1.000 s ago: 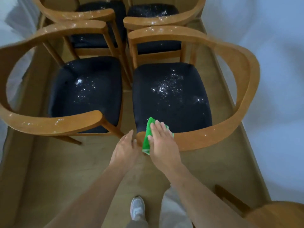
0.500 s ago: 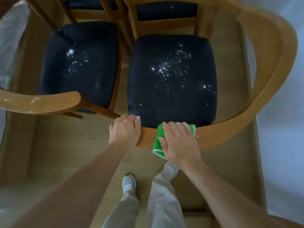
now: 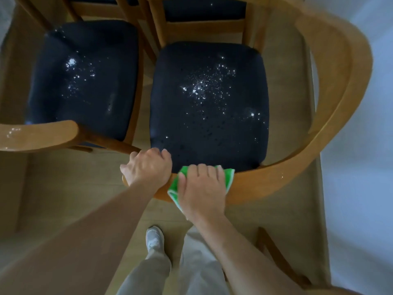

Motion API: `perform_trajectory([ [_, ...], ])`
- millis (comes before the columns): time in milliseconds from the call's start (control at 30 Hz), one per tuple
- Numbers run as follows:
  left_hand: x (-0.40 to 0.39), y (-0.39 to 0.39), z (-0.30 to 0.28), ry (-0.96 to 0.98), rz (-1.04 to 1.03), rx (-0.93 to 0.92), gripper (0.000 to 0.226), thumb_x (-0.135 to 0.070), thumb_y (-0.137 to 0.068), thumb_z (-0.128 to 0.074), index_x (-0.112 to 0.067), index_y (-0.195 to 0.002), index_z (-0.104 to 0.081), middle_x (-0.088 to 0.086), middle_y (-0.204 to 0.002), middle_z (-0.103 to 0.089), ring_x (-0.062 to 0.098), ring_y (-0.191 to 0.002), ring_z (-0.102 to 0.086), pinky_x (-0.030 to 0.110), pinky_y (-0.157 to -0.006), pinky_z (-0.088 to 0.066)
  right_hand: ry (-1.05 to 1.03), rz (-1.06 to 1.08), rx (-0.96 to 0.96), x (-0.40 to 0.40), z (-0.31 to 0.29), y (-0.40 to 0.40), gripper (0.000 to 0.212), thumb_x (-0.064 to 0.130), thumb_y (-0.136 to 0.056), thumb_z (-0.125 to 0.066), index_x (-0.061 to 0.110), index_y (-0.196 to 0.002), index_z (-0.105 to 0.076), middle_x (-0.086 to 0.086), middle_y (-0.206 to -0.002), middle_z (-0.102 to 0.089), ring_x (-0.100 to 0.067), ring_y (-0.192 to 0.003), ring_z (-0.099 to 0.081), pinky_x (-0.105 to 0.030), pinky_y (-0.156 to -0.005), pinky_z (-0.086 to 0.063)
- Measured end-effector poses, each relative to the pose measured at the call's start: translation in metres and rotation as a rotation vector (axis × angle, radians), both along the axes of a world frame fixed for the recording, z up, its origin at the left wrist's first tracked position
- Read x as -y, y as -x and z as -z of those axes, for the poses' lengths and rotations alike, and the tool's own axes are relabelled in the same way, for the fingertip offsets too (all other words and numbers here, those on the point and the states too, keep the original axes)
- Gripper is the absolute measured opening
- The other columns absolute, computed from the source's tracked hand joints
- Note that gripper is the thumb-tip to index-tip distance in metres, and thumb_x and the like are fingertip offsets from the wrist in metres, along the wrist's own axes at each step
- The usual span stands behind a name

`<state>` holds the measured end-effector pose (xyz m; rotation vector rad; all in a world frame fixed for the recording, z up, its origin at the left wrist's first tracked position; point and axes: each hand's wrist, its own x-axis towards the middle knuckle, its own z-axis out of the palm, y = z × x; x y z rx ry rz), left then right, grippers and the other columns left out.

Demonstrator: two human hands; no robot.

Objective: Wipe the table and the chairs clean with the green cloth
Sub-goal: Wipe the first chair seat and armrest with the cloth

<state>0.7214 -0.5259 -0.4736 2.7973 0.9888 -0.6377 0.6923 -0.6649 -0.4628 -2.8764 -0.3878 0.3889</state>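
Note:
A wooden chair with a curved back rail (image 3: 297,173) and a dark seat (image 3: 208,103) speckled with white crumbs stands right below me. My left hand (image 3: 148,167) grips the left end of that rail, fingers curled over its top. My right hand (image 3: 202,188) holds the green cloth (image 3: 176,186) wrapped over the rail just to the right of the left hand, fingers curled over the cloth. Most of the cloth is hidden under the hand.
A second chair (image 3: 80,81) with a crumb-speckled dark seat stands to the left, its rail (image 3: 40,135) wet with droplets. Two more chairs stand behind. The floor is wooden boards (image 3: 63,188); my feet (image 3: 154,237) are below the rail. A pale surface (image 3: 361,188) lies to the right.
I have leaned in over the chair. The left hand went from resting beside the rail to gripping its end. The right hand with the cloth slid a little right along the rail.

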Motion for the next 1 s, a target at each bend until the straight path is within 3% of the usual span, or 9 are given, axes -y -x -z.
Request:
perform_trajectory([
  [67,-0.001,0.002,0.001,-0.008,-0.001,0.064,0.046,-0.044,-0.089,-0.024,-0.024,-0.092,-0.065,0.004,-0.092,-0.063,0.022,-0.087,-0.043,0.040,-0.072,-0.029,-0.022,-0.058,0.025,-0.008,0.001,-0.002,0.042,0.044,-0.099,-0.034,0.016,-0.087,-0.063,-0.004,-0.081,-0.064,-0.025,-0.076,-0.058,-0.042,-0.084,-0.046],
  [167,-0.002,0.005,0.001,-0.002,0.003,0.128,0.036,-0.045,-0.084,-0.027,-0.029,-0.077,-0.058,-0.007,-0.071,-0.046,0.018,-0.079,-0.039,0.037,-0.070,-0.030,-0.060,-0.188,0.023,0.029,0.006,-0.019,0.044,0.047,-0.100,-0.030,0.019,-0.085,-0.061,0.001,-0.078,-0.062,-0.020,-0.071,-0.056,-0.035,-0.071,-0.043],
  [267,-0.001,0.006,0.000,0.019,0.016,0.131,0.032,-0.044,-0.083,-0.029,-0.029,-0.072,-0.055,-0.011,-0.061,-0.039,0.019,-0.075,-0.044,0.037,-0.069,-0.033,-0.053,-0.220,0.027,0.095,0.006,-0.041,0.050,0.050,-0.101,-0.022,0.021,-0.087,-0.061,0.004,-0.080,-0.063,-0.017,-0.073,-0.058,-0.033,-0.075,-0.043],
  [333,0.001,0.005,-0.001,0.018,0.017,0.140,0.032,-0.044,-0.082,-0.029,-0.028,-0.070,-0.054,-0.010,-0.061,-0.040,0.019,-0.073,-0.044,0.037,-0.068,-0.033,0.002,-0.186,0.042,0.143,0.007,-0.061,0.056,0.050,-0.101,-0.017,0.019,-0.094,-0.062,0.000,-0.089,-0.065,-0.021,-0.085,-0.062,-0.038,-0.088,-0.044],
  [433,0.002,0.004,0.000,0.016,0.007,0.135,0.033,-0.045,-0.080,-0.028,-0.028,-0.069,-0.054,-0.010,-0.060,-0.039,0.019,-0.072,-0.043,0.036,-0.068,-0.033,0.095,-0.077,0.054,0.184,0.012,-0.080,0.061,0.046,-0.101,-0.015,0.009,-0.114,-0.062,-0.014,-0.123,-0.062,-0.032,-0.123,-0.052,-0.047,-0.111,-0.028],
  [533,0.002,0.004,-0.001,0.024,0.013,0.121,0.029,-0.044,-0.080,-0.030,-0.029,-0.068,-0.052,-0.014,-0.057,-0.032,0.017,-0.071,-0.041,0.035,-0.068,-0.028,0.077,0.126,0.084,0.171,0.016,-0.069,0.063,0.043,-0.101,-0.013,0.004,-0.126,-0.055,-0.018,-0.145,-0.044,-0.036,-0.140,-0.030,-0.050,-0.116,-0.017],
  [700,0.000,0.005,-0.004,0.049,0.033,0.076,0.026,-0.043,-0.082,-0.033,-0.030,-0.070,-0.052,-0.010,-0.062,-0.039,0.016,-0.072,-0.040,0.036,-0.069,-0.028,0.133,0.297,-0.033,0.126,0.003,-0.032,0.064,0.045,-0.099,-0.012,0.007,-0.149,-0.028,-0.017,-0.160,-0.013,-0.034,-0.148,-0.004,-0.049,-0.116,-0.008],
  [833,0.001,0.005,-0.005,0.050,0.049,0.067,0.026,-0.044,-0.080,-0.033,-0.031,-0.065,-0.050,-0.016,-0.057,-0.031,0.016,-0.068,-0.041,0.035,-0.067,-0.029,0.070,0.548,-0.071,0.102,0.006,-0.014,0.065,0.046,-0.101,-0.009,0.008,-0.153,0.002,-0.016,-0.161,0.011,-0.030,-0.147,0.014,-0.049,-0.119,-0.007],
  [1000,0.000,0.001,-0.005,0.053,0.056,-0.043,0.027,-0.043,-0.083,-0.035,-0.029,-0.066,-0.051,-0.010,-0.062,-0.043,0.018,-0.072,-0.042,0.036,-0.069,-0.032,-0.072,0.803,-0.064,0.089,0.009,-0.030,0.074,0.048,-0.095,-0.008,0.005,-0.152,0.010,-0.013,-0.161,0.014,-0.027,-0.148,0.013,-0.036,-0.118,0.003],
])
